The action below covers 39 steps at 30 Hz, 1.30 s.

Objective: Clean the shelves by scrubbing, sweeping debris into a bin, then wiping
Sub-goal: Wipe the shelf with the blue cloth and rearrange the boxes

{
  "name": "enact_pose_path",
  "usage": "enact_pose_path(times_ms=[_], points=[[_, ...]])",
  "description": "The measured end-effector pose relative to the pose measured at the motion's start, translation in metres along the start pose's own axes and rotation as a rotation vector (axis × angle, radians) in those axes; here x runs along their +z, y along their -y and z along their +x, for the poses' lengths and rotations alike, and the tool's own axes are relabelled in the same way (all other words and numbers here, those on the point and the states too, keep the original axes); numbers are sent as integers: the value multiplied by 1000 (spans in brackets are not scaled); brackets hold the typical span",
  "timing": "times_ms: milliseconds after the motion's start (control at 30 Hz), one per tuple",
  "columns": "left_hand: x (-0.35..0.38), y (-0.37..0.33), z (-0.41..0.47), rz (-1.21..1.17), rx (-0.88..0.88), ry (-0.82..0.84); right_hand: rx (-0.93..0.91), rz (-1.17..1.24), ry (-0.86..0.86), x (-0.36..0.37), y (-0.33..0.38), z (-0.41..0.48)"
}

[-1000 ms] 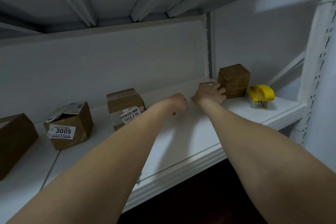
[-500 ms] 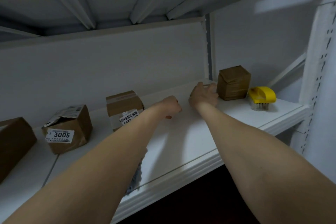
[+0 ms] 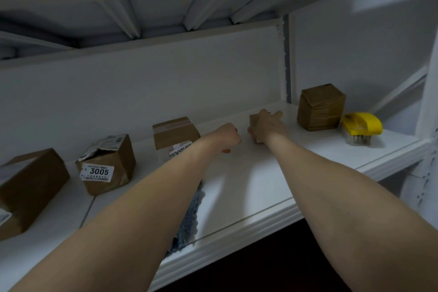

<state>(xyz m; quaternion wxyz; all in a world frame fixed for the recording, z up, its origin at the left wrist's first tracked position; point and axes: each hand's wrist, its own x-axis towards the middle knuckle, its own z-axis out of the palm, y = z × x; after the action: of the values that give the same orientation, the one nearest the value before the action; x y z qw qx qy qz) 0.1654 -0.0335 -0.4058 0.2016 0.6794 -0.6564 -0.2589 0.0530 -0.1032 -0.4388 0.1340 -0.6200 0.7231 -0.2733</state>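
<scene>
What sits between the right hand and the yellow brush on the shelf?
A taped brown box stands on the shelf between the right hand and the yellow brush; the head view shows it.

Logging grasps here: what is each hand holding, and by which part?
The right hand grips a small brown box over its top; the left hand is curled, nothing visible in it.

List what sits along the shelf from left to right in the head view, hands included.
plain brown box → box labelled 3005 → box with shipping label → left hand → right hand → taped brown box → yellow brush
</scene>
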Motion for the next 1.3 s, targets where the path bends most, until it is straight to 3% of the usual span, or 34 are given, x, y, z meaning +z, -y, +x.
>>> enact_pose_path(times_ms=[200,333,567,800,1000,1200,1300], points=[[-6,6,0,53,-4,-52,-211,223,69,7,21,-5],[-6,13,2,62,-30,-24,-258,56,164,20,31,-3],[-9,17,3,74,-22,7,-373,-140,153,29,36,3],[-5,18,6,104,-27,34,-287,-97,98,25,27,-2],[-4,20,6,58,-6,11,-285,16,154,20,33,-11],[-2,-4,10,29,125,-89,-178,132,-132,-10,25,-16],[6,-23,12,22,129,-93,-126,148,-175,-31,15,-13]])
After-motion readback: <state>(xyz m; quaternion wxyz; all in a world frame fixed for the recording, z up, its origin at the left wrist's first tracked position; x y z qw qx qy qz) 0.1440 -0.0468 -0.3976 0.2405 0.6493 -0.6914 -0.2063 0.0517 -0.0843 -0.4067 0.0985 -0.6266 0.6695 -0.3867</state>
